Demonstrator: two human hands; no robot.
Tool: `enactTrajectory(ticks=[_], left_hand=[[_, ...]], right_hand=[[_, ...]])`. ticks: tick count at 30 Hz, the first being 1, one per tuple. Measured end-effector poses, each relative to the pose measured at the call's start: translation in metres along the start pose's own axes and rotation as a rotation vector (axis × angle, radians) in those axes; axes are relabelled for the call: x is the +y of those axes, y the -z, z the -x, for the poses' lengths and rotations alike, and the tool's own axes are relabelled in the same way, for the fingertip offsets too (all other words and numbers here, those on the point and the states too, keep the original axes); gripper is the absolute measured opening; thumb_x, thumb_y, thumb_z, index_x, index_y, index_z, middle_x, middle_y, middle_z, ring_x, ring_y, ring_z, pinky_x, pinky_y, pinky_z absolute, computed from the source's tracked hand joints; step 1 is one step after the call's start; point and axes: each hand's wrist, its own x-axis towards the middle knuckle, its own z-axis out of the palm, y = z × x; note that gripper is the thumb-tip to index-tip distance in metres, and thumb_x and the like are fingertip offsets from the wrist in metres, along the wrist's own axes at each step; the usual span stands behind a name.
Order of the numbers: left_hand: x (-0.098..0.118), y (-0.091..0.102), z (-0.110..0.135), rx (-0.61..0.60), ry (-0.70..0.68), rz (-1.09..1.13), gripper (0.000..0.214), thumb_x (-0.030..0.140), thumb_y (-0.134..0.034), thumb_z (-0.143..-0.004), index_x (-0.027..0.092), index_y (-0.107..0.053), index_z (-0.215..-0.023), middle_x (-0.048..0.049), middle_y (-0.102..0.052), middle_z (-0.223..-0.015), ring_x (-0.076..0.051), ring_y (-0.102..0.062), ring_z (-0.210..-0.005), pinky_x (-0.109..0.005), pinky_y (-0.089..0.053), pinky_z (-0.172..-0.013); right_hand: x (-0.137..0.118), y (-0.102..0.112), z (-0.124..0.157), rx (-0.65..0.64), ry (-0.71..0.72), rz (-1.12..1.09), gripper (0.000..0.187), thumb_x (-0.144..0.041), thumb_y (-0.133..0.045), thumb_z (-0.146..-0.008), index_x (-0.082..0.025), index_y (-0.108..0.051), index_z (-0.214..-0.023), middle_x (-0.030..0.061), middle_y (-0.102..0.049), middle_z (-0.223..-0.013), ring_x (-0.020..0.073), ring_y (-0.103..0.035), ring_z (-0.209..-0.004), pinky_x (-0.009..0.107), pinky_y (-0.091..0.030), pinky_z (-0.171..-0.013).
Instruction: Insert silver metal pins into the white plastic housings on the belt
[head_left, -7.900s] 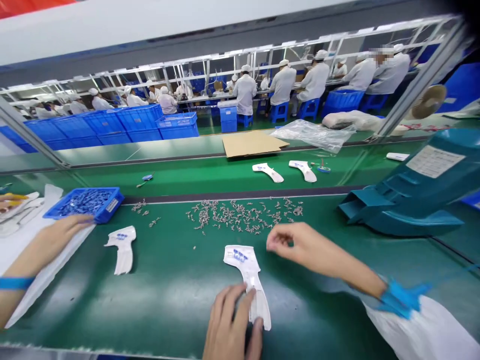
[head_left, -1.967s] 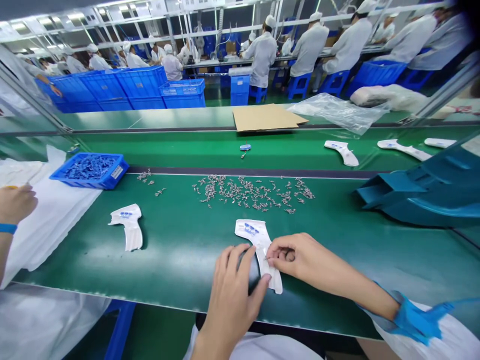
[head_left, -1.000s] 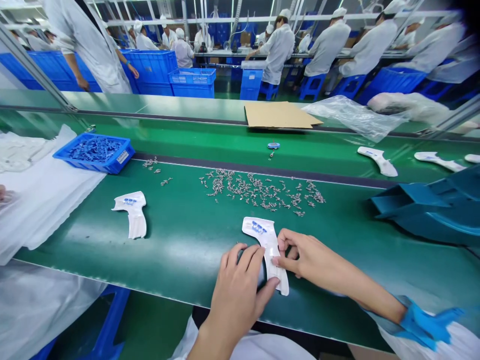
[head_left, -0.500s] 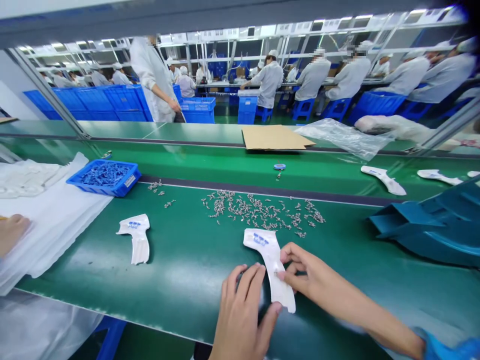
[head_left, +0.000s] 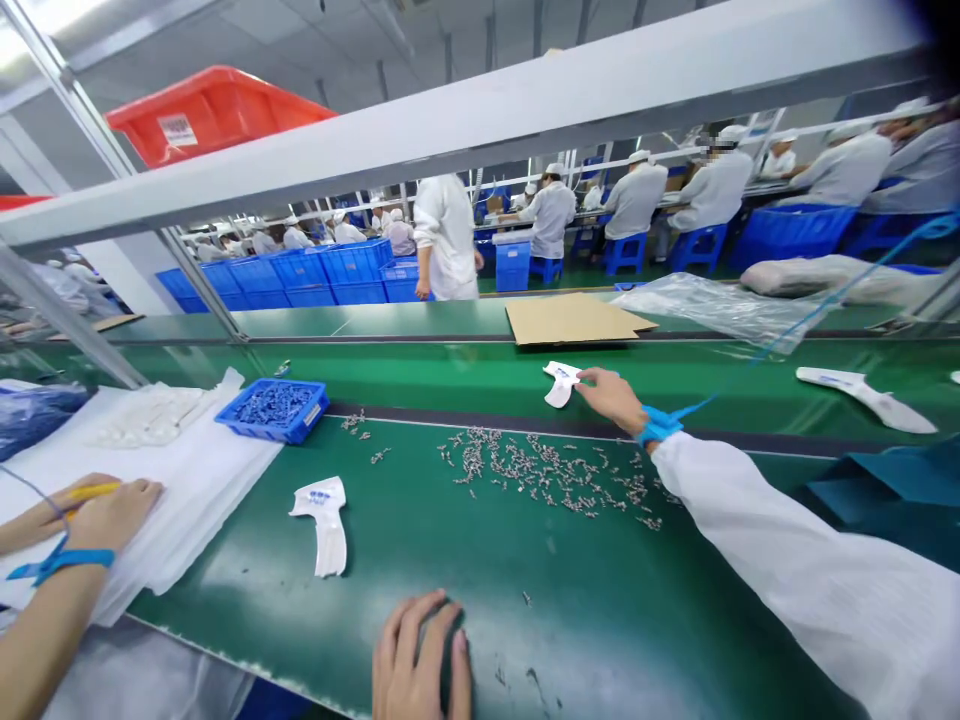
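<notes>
My right hand (head_left: 611,395) stretches far forward over the bright green belt. Its fingertips pinch the right edge of a white gun-shaped plastic shell (head_left: 560,384) with blue parts at its wide end. My left hand (head_left: 420,655) lies on the green tabletop near the front edge, fingers spread and slightly curved, holding nothing. Small metal parts (head_left: 555,472) are scattered between the two hands. Another white gun-shaped shell (head_left: 324,525), also with blue marks or parts, lies left of my left hand.
A blue tray (head_left: 275,408) of small blue parts stands at left. Beside it, a co-worker's hands (head_left: 112,510) hold something yellow over white sheets. Cardboard (head_left: 577,318) and clear plastic (head_left: 720,305) lie beyond the belt. Another white shell (head_left: 866,395) is on the belt; a teal bin (head_left: 892,500) stands right.
My right hand has carried the white shell from the tabletop forward to the belt. My left hand has let go of it and stays near the front edge. My view has tilted up.
</notes>
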Motion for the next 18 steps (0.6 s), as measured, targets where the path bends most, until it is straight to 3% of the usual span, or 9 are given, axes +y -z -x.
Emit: enactTrajectory(ticks=[3, 4, 5, 7, 10, 13, 15, 18], left_hand=[[-0.023, 0.017, -0.013, -0.116, 0.061, -0.104, 0.025, 0.030, -0.054, -0.094, 0.025, -0.064, -0.116, -0.0087, -0.066, -0.120, -0.027, -0.059, -0.110, -0.042, -0.050, -0.092], [-0.032, 0.021, -0.020, -0.128, 0.135, -0.159, 0.028, 0.034, -0.052, -0.095, 0.023, -0.063, -0.118, -0.0106, -0.064, -0.123, -0.029, -0.057, -0.112, -0.046, -0.049, -0.094], [-0.041, 0.024, -0.028, -0.128, 0.219, -0.219, 0.032, 0.036, -0.048, -0.095, 0.020, -0.062, -0.120, -0.0130, -0.061, -0.126, -0.031, -0.055, -0.116, -0.049, -0.048, -0.095], [-0.061, 0.024, -0.044, -0.140, 0.370, -0.334, 0.042, 0.039, -0.042, -0.097, 0.015, -0.058, -0.127, -0.0183, -0.054, -0.136, -0.037, -0.049, -0.124, -0.056, -0.046, -0.098], [-0.086, 0.017, -0.059, -0.184, 0.425, -0.398, 0.053, 0.041, -0.036, -0.098, 0.006, -0.052, -0.133, -0.0262, -0.046, -0.144, -0.045, -0.041, -0.132, -0.063, -0.043, -0.098], [-0.093, 0.009, -0.060, -0.184, 0.353, -0.353, 0.055, 0.040, -0.033, -0.098, 0.002, -0.050, -0.133, -0.0278, -0.049, -0.140, -0.041, -0.046, -0.130, -0.057, -0.045, -0.101], [-0.082, 0.006, -0.052, -0.185, 0.288, -0.312, 0.052, 0.039, -0.033, -0.098, 0.005, -0.052, -0.131, -0.0249, -0.053, -0.137, -0.036, -0.052, -0.126, -0.052, -0.047, -0.102], [-0.042, 0.001, -0.028, -0.185, 0.157, -0.222, 0.044, 0.035, -0.042, -0.096, 0.012, -0.053, -0.132, -0.0193, -0.057, -0.137, -0.033, -0.056, -0.119, -0.049, -0.051, -0.096]], right_hand=[[-0.008, -0.002, 0.049, -0.171, 0.104, 0.075, 0.016, -0.023, -0.066, -0.087, -0.018, -0.075, -0.099, 0.0094, -0.075, -0.104, 0.0252, -0.068, -0.097, 0.033, -0.048, -0.088], [-0.011, -0.006, 0.074, -0.294, 0.166, 0.087, 0.015, -0.027, -0.068, -0.087, -0.021, -0.076, -0.098, 0.0062, -0.076, -0.100, 0.0231, -0.068, -0.091, 0.031, -0.049, -0.082], [-0.015, -0.010, 0.100, -0.497, 0.310, 0.145, 0.019, -0.032, -0.064, -0.090, -0.022, -0.075, -0.103, 0.0060, -0.075, -0.101, 0.0225, -0.068, -0.090, 0.030, -0.050, -0.079], [-0.023, -0.021, 0.152, -0.666, 0.440, 0.271, 0.026, -0.038, -0.059, -0.094, -0.021, -0.073, -0.107, 0.0079, -0.073, -0.101, 0.0234, -0.067, -0.088, 0.032, -0.050, -0.077], [-0.028, -0.038, 0.208, -0.683, 0.467, 0.461, 0.022, -0.031, -0.060, -0.094, -0.017, -0.069, -0.108, 0.0128, -0.067, -0.107, 0.0281, -0.066, -0.092, 0.037, -0.050, -0.076], [-0.026, -0.048, 0.226, -0.638, 0.501, 0.557, 0.016, -0.017, -0.050, -0.097, -0.016, -0.065, -0.101, 0.0125, -0.065, -0.104, 0.0267, -0.065, -0.089, 0.036, -0.049, -0.074], [-0.021, -0.048, 0.226, -0.617, 0.546, 0.550, 0.021, -0.013, -0.042, -0.098, -0.017, -0.063, -0.094, 0.0110, -0.064, -0.099, 0.0248, -0.063, -0.086, 0.037, -0.049, -0.075], [-0.010, -0.040, 0.221, -0.593, 0.536, 0.391, 0.021, -0.016, -0.040, -0.100, -0.019, -0.060, -0.097, 0.0090, -0.063, -0.099, 0.0231, -0.060, -0.088, 0.037, -0.048, -0.079]])
